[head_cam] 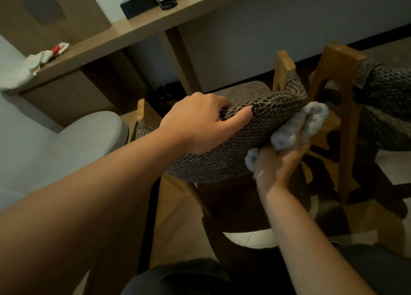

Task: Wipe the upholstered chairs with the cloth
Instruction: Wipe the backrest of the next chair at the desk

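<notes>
- Desk (142,33): long, wooden, behind the chairs; not part of the job.
- Near upholstered chair (222,161): backrest being wiped; how much is done cannot be judged.
- Second upholstered chair (382,90): just beside, right; apparently still to do.
- Left hand (200,121): fingers curled over the backrest top, steadying.
- Right hand (278,167): gripping the bunched cloth.
- Cloth (311,121): grey, pressed against the backrest's right end.

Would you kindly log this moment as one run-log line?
step: wiping chair backrest | left hand: grips backrest top | right hand: holds grey cloth against backrest's right end | second chair: untouched
</notes>
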Available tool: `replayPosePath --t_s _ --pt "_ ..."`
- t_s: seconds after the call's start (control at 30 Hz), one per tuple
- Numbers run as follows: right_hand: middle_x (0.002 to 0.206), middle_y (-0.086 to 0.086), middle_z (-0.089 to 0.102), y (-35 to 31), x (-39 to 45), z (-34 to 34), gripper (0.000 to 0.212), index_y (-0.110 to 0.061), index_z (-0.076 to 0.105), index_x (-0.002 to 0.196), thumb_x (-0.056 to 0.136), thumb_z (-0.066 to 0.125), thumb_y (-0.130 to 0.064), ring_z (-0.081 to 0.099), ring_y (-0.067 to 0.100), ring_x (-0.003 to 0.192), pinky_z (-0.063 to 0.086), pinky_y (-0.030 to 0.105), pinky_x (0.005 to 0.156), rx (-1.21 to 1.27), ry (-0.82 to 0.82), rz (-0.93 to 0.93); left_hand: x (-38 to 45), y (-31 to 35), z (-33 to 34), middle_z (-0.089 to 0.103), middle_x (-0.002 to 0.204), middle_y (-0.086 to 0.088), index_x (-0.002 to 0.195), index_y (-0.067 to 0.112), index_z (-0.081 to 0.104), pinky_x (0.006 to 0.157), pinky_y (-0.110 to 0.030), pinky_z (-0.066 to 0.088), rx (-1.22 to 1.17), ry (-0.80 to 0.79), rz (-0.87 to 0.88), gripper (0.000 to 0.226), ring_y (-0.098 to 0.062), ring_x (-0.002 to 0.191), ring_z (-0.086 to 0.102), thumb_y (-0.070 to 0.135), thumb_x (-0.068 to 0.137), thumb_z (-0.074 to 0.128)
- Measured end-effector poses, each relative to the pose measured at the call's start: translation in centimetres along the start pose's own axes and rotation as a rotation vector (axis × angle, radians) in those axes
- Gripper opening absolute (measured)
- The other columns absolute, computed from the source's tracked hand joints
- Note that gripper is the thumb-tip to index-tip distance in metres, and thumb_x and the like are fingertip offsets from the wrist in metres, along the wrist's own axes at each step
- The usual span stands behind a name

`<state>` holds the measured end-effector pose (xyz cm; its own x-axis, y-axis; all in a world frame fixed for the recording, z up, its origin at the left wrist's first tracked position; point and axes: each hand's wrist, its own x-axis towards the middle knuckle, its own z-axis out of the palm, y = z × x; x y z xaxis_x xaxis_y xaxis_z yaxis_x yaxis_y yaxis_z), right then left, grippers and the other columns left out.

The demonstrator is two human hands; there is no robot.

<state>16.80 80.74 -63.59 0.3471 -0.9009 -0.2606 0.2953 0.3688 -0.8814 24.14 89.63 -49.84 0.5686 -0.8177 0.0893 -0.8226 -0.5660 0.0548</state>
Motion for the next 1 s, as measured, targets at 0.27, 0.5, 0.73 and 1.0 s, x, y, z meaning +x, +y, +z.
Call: replayPosePath --t_s 0.27,0.5,0.73,1.0 --pt "0.069 0.001 0.044 -0.5 6.8 -0.6 0.031 -0.023 0.040 0.076 0.093 0.030 0.000 0.051 0.022 0.069 0.039 0.018 0.046 -0.249 0.092 0.276 0.1 0.1 0.0 0.065 0.070 0.001 0.090 0.019 0.066 0.056 -0.041 0.051 -0.017 -0.003 0.004 0.082 -0.015 0.060 0.059 0.080 0.076 0.013" --pt "0.105 0.010 0.057 3.1 0.7 -1.1 0.025 -0.016 0.057 0.109 0.088 0.043 -0.014 0.058 0.024 0.093 0.052 0.040 0.083 -0.104 -0.096 0.510 -0.1 0.2 0.0 0.069 0.083 -0.001 0.098 0.019 0.067 0.065 -0.043 0.054 0.000 0.039 0.007 0.086 -0.017 0.072 0.063 0.082 0.076 0.012" --pt "0.037 0.002 0.042 2.2 2.5 -2.6 0.056 -0.013 0.045 0.051 0.101 0.023 -0.027 0.039 0.017 0.038 0.031 0.023 0.051 0.045 -0.124 0.618 -0.3 0.3 -0.2 0.068 0.078 -0.002 0.095 0.017 0.067 0.063 -0.043 0.053 0.010 0.040 -0.018 0.085 -0.019 0.068 0.062 0.081 0.078 0.014" --pt "0.042 0.003 0.036 2.9 -4.0 -0.8 0.066 -0.016 0.041 0.037 0.098 0.018 -0.027 0.041 0.018 0.049 0.040 0.032 0.064 0.265 -0.345 0.825 -0.2 0.3 -0.3 0.065 0.072 -0.001 0.092 0.017 0.068 0.056 -0.038 0.048 -0.017 0.019 -0.016 0.077 -0.017 0.063 0.060 0.076 0.082 0.020"
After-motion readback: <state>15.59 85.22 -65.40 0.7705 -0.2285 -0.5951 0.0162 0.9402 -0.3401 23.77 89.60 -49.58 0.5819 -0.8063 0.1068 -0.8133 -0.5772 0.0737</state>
